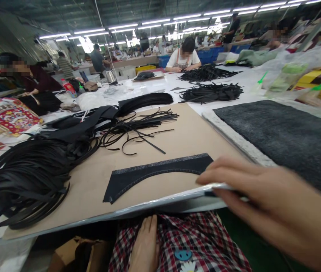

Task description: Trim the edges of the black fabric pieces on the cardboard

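Observation:
A curved black cut piece (151, 173) lies flat on a brown board (98, 177) at the table's near edge. My right hand (265, 200) reaches in from the right, fingers stretched out together, its fingertips touching the right end of the piece at the board's edge. It grips nothing that I can see. My left hand (145, 243) rests below the table on my plaid-clothed lap, fingers extended and flat, holding nothing.
A big bundle of black strips (30, 181) fills the left of the board, with loose strips (137, 128) behind. A dark grey felt mat (285, 136) lies to the right. More black piles (211, 92) and seated workers are farther back. A cardboard box (75, 253) sits under the table.

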The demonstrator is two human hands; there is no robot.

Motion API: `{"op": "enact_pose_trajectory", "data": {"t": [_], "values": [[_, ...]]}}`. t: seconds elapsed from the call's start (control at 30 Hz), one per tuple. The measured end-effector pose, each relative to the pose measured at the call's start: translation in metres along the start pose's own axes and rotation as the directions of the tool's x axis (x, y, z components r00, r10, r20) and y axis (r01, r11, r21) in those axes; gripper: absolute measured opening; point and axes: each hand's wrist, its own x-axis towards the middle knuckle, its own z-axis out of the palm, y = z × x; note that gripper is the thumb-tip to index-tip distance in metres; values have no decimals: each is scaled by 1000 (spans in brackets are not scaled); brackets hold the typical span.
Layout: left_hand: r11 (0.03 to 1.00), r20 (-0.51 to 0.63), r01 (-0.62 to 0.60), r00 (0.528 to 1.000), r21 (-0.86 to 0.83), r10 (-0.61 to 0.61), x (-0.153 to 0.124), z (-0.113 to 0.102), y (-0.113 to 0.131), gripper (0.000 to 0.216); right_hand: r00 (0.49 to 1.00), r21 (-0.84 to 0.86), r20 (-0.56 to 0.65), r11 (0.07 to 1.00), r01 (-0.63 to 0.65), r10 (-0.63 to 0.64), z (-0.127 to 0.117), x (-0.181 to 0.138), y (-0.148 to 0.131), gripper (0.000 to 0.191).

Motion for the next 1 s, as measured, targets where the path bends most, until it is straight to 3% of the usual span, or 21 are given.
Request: {"op": "enact_pose_trajectory", "data": {"t": [0.07, 0.13, 0.23, 0.3, 0.47, 0.57, 0.67, 0.87, 1.0], "values": [[999, -78, -49, 996, 10, 50, -1, 8, -7, 79, 955, 87, 297, 996, -33, 6, 50, 0, -16, 18], [994, -182, -106, 978, 4, 105, -4, 14, -14, 80, 883, 0, 458, 993, -115, 103, 101, -3, -20, 5], [993, -277, -119, 954, -7, 113, -5, 18, -17, 82, 840, -155, 491, 972, -177, 232, 161, -11, -15, 22], [994, -293, -107, 951, -5, 101, -5, 17, -15, 82, 824, -206, 504, 963, -175, 258, 183, -13, -11, 21], [998, -217, -61, 974, 10, 61, -6, 4, -7, 78, 811, -227, 519, 959, -171, 268, 191, -9, 1, 18], [989, -49, -145, 988, 6, 145, -6, -3, -3, 61, 816, -234, 510, 957, -172, 271, 185, -6, 7, 19], [976, 104, -219, 970, 3, 218, -7, -7, -2, 54, 820, -241, 502, 955, -173, 275, 184, -4, 8, 20], [969, 125, -239, 965, 57, 231, -11, -16, 2, 41, 833, -258, 478, 951, -169, 278, 189, -5, 8, 20], [987, 95, -127, 989, 97, 118, -9, -17, 4, 53, 836, -259, 479, 953, -159, 269, 188, -5, 8, 18]]}}
